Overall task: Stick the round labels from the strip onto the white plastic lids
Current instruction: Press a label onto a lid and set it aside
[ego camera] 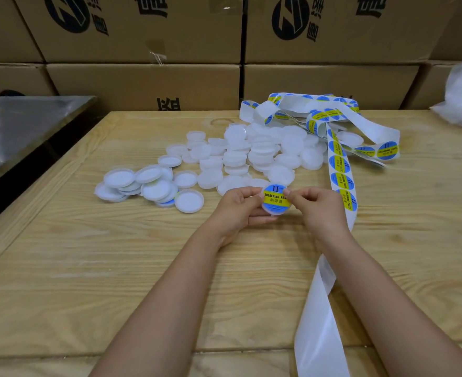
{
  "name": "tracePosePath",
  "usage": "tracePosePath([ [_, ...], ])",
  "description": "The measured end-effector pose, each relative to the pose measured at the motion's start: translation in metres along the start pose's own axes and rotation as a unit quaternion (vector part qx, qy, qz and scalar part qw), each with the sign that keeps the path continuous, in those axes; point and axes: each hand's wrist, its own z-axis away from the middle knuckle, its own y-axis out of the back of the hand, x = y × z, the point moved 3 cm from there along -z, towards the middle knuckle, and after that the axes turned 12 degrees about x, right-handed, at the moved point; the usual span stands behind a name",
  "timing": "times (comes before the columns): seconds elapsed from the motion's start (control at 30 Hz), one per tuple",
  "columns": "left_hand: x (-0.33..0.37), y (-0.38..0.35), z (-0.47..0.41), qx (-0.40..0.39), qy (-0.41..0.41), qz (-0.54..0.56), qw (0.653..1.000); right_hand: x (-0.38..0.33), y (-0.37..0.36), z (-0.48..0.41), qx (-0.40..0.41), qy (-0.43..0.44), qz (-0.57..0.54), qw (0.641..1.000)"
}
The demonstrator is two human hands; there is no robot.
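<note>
Left hand grips one white lid at the middle of the table — the round label lies on it, right hand pinching its 3 o'clock edge. Loose lids heap at 12 o'clock, strip at 2.

My left hand grips a round white plastic lid just on my side of the heap of white plastic lids. My right hand pinches the round blue-and-yellow label on it. The white label strip lies right of the heap.
</note>
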Motion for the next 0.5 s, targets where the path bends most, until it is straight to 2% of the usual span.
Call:
tracePosePath([
  [0.13, -0.001, -0.001, -0.001, 0.018, -0.005, -0.006, 1.0, -0.005, -0.001, 0.005, 0.033, 0.069, 0.059, 0.995],
  [0.3, -0.002, -0.002, -0.002, 0.036, 0.001, 0.017, 0.999, -0.017, -0.003, 0.02, 0.066, 0.207, 0.168, 0.961],
  [0.5, -0.002, -0.007, -0.002, 0.028, 0.002, 0.072, 0.997, -0.023, -0.003, 0.02, 0.084, 0.295, 0.198, 0.931],
])
